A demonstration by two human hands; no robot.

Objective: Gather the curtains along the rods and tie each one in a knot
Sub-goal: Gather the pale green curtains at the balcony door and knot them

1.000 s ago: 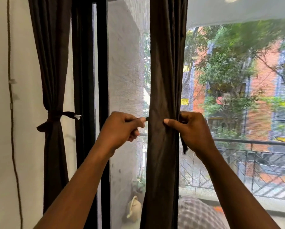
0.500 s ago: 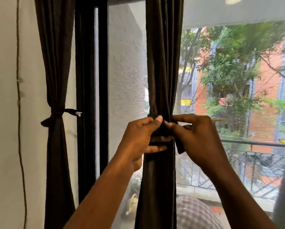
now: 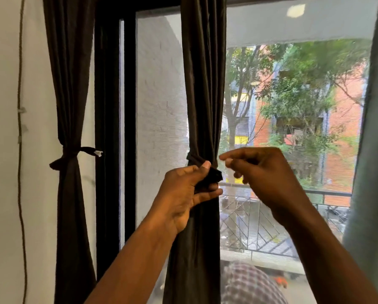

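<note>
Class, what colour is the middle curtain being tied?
Plain dark brown; the curtain shows best in the head view.

Of 2 curtains, the left curtain hangs between the wall and the window frame, the middle curtain right of that frame. The left hand pinches the tie in front of the middle curtain; the right hand is just beside, rightward.

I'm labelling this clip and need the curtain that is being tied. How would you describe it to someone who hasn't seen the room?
Find the black window frame. Just right of it, before the glass, hangs the middle curtain, dark brown. Unlike the tied curtain by the wall, its band is gripped by the left hand.
</note>
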